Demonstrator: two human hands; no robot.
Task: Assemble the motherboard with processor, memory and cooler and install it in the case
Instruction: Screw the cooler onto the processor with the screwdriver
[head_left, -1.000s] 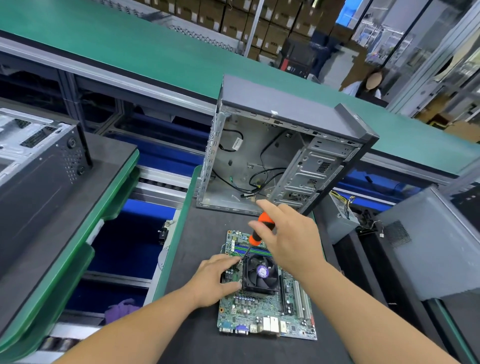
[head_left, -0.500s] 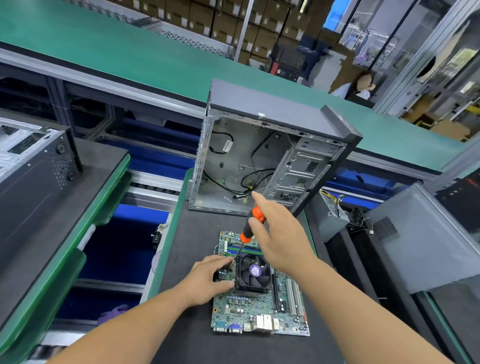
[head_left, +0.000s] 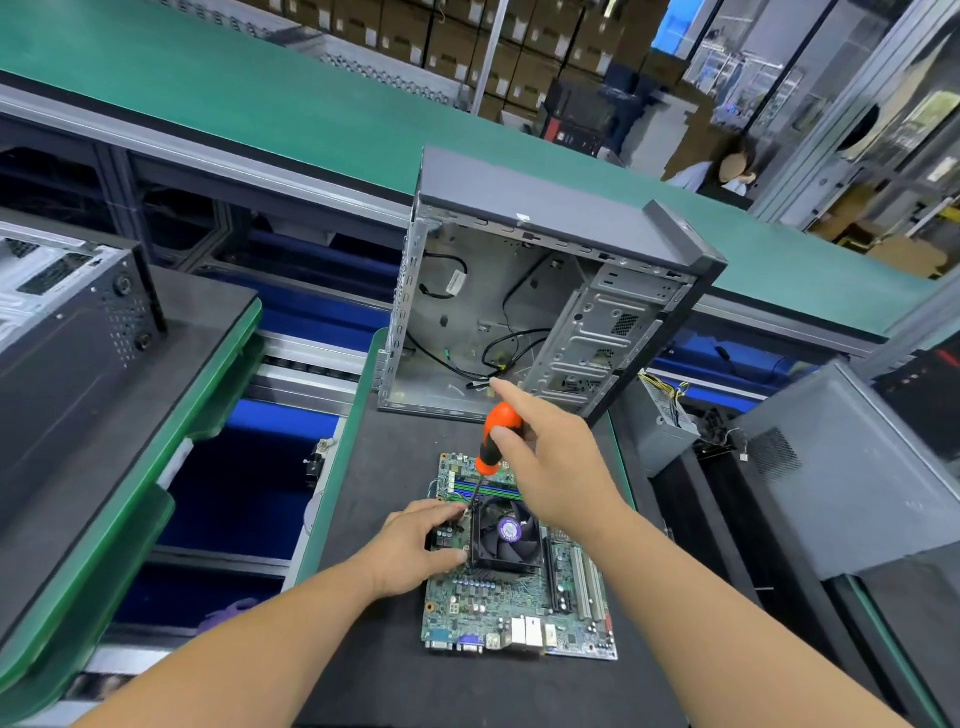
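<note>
The motherboard (head_left: 511, 587) was laid flat on the dark tabletop (head_left: 395, 467), near its front edge, with the rear ports turned toward the person. The black fan cooler (head_left: 506, 535) was seated on the board, and green memory sticks (head_left: 488, 488) were seen in the slots just behind it. The left hand (head_left: 423, 551) was rested on the left edge of the board, its fingertips laid against the left side of the cooler; the fingers were gently bent, and nothing was gripped by them. The orange-handled screwdriver (head_left: 493, 441) was held in the right hand (head_left: 550, 467), with the fingers curled round the handle and the forefinger stretched out past its top. The tool was tilted, and its tip was set at the cooler's rear left corner, just beside the left fingertips. The open case (head_left: 545, 291) was stood upright behind the board, apart from it, with loose cables (head_left: 498, 353) lying inside.
</note>
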